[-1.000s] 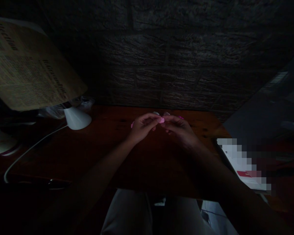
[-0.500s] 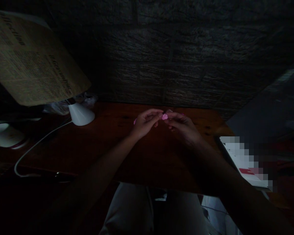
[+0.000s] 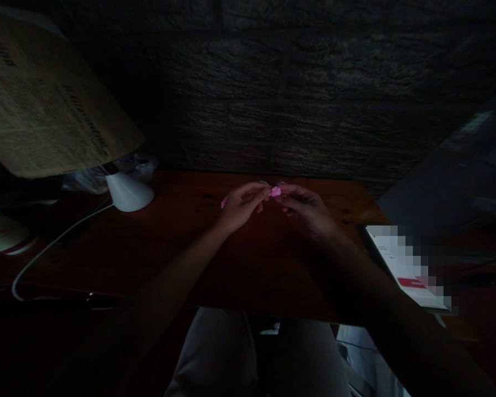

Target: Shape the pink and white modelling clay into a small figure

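A small pink flower-shaped piece point(image 3: 276, 191) sits between my two hands, held just above the wooden table. My left hand point(image 3: 244, 205) is closed, with thumb and fingertips pinched at the piece's left edge. From the other side, the fingers of my right hand point(image 3: 308, 207) pinch it too. Another bit of pink point(image 3: 224, 202) shows behind the left hand; whether it joins the held piece is hidden. Something pale peeks out behind the fingertips, too dim to name.
On the left stands a lamp with a white cone base point(image 3: 130, 193), a newsprint-patterned shade point(image 3: 62, 116) and a white cable point(image 3: 58, 237). A white cup point(image 3: 4, 234) is at far left. A white printed sheet or screen point(image 3: 397, 259) lies right on the wooden table point(image 3: 248, 264), below a brick wall point(image 3: 248, 82).
The view has shifted slightly, so most things sit a little further left. Both hands keep their pinch around the pink piece, with only small finger movement.
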